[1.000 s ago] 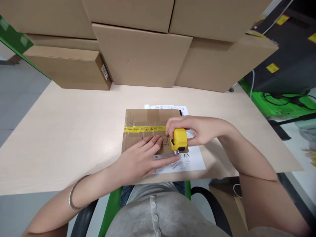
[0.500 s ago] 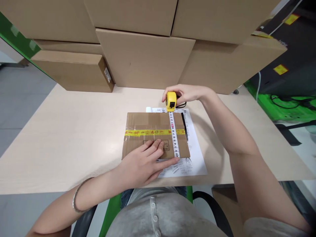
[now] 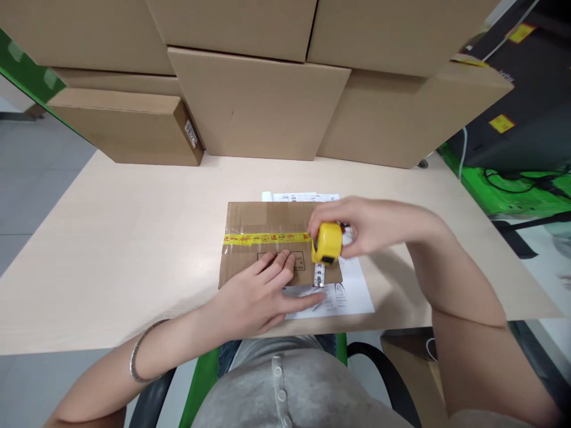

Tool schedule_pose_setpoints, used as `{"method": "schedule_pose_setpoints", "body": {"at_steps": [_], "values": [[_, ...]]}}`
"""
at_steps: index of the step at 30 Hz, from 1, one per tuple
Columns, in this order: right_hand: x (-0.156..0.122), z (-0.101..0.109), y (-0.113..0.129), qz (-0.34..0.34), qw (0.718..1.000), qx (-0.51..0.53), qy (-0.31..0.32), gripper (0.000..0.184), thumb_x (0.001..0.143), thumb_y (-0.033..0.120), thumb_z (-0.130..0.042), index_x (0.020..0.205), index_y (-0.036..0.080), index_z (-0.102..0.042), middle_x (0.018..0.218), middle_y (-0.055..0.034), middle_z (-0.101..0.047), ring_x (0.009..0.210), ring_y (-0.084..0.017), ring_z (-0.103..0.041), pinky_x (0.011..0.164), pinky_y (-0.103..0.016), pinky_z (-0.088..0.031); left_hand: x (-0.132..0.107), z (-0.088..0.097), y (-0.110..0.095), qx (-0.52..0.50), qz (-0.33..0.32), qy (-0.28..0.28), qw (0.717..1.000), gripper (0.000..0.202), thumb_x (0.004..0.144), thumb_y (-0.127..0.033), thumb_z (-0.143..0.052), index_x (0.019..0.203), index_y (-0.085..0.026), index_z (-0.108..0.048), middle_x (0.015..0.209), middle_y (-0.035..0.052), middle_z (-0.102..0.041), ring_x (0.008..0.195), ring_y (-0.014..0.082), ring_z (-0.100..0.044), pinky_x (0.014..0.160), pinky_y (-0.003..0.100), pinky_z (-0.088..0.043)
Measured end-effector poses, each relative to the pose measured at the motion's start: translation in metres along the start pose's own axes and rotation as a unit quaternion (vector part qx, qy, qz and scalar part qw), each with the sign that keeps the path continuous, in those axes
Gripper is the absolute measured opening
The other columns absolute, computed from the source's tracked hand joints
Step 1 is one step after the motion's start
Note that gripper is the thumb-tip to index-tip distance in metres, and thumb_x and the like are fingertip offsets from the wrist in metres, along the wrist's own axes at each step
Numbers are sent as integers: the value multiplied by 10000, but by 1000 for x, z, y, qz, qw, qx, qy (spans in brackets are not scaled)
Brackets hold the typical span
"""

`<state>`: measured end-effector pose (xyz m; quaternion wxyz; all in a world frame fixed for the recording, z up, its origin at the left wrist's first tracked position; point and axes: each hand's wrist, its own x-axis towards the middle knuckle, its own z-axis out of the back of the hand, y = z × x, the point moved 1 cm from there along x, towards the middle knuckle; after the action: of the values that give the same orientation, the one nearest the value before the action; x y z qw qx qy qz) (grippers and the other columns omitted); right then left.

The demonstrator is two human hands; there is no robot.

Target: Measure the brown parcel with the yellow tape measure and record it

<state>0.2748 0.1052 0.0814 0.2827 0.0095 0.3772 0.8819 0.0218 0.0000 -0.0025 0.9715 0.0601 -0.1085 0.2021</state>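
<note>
My right hand (image 3: 352,226) grips a yellow tape measure (image 3: 328,242) above the right part of a small cardboard box (image 3: 243,261). Only a short length of the white blade (image 3: 319,276) sticks out, its hooked end near the box's front edge. My left hand (image 3: 263,291) lies on the box, fingers stretched over a printed rectangle, and its thumb reaches right, just in front of the blade's end. Yellow tape (image 3: 267,238) with red print runs across the box. Under the box, printed paper sheets (image 3: 352,297) stick out behind, to the right and in front.
Large cardboard boxes (image 3: 259,107) form a wall along the back of the pale table (image 3: 134,238). A flat carton (image 3: 129,128) stands at the back left. At the right are a dark machine (image 3: 495,142) and black cables on a green surface (image 3: 499,193).
My right hand has brought the tape measure from behind the box toward me, and most of the blade has gone back into the case. My left hand's thumb has come off the blade's end.
</note>
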Motion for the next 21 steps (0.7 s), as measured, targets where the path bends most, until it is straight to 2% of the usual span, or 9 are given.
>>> {"method": "schedule_pose_setpoints", "body": {"at_steps": [5,7,9,12,14,15,17,19,21], "values": [[-35,-37,13,-44,999,16,-24,330,726,132,-689,1036,243,-687,1015,-17,-696,824,-170,-652,686,-294,-499,-7,8,1,-59,-14,-41,997,664,994,-296,-595,1607,-392,-359,1472,168,-560,1404,384,-567,1093,540,-536],[-44,-39,1,-67,992,70,-80,273,756,205,-751,1015,243,-675,984,-19,-697,799,-171,-647,646,-290,-491,-14,12,7,-121,2,-106,987,685,990,-283,-607,1624,-339,-350,1513,159,-531,1444,348,-527,1126,522,-538],[-49,-40,-19,-100,967,144,-183,260,782,316,-813,965,238,-645,908,-9,-671,751,-159,-621,607,-281,-468,-23,12,22,-192,72,-208,956,727,986,-303,-637,1645,-304,-330,1512,138,-546,1434,306,-533,1152,511,-536],[-48,-45,-49,-159,893,240,-346,334,835,455,-812,959,238,-590,775,30,-575,621,-119,-498,539,-272,-376,-39,0,55,-288,316,-313,848,617,1000,-377,-637,1586,-360,-447,1494,92,-576,1405,308,-564,1160,558,-520],[-43,-52,-60,-179,867,282,-369,340,881,492,-772,994,238,-577,680,54,-520,569,-113,-419,528,-279,-321,-46,-17,77,-376,493,-253,743,581,997,-542,-602,1524,-306,-542,1534,125,-554,1411,358,-565,1174,621,-486],[-41,-55,-62,-182,865,297,-361,336,897,501,-756,996,237,-573,633,63,-498,556,-115,-399,531,-285,-307,-47,-26,86,-418,541,-202,701,596,995,-625,-551,1468,-267,-605,1520,142,-574,1398,386,-573,1180,657,-462],[-37,-60,-60,-174,868,312,-345,339,900,510,-758,974,238,-568,580,67,-486,549,-123,-394,540,-294,-305,-46,-39,99,-484,548,-127,670,652,999,-704,-455,1368,-218,-685,1433,161,-651,1381,411,-583,1158,667,-480],[-40,-60,-55,-156,863,320,-358,345,880,506,-781,957,246,-568,589,60,-508,545,-129,-412,534,-299,-318,-45,-44,108,-527,478,-126,691,649,1033,-690,-378,1397,-235,-664,1399,144,-686,1394,389,-581,1125,613,-535],[-48,-56,-49,-128,856,328,-378,346,849,496,-806,970,255,-589,623,53,-529,531,-132,-425,513,-303,-329,-45,-40,115,-542,388,-173,725,608,1048,-636,-414,1520,-275,-545,1433,124,-672,1378,359,-606,1061,545,-599]]}}
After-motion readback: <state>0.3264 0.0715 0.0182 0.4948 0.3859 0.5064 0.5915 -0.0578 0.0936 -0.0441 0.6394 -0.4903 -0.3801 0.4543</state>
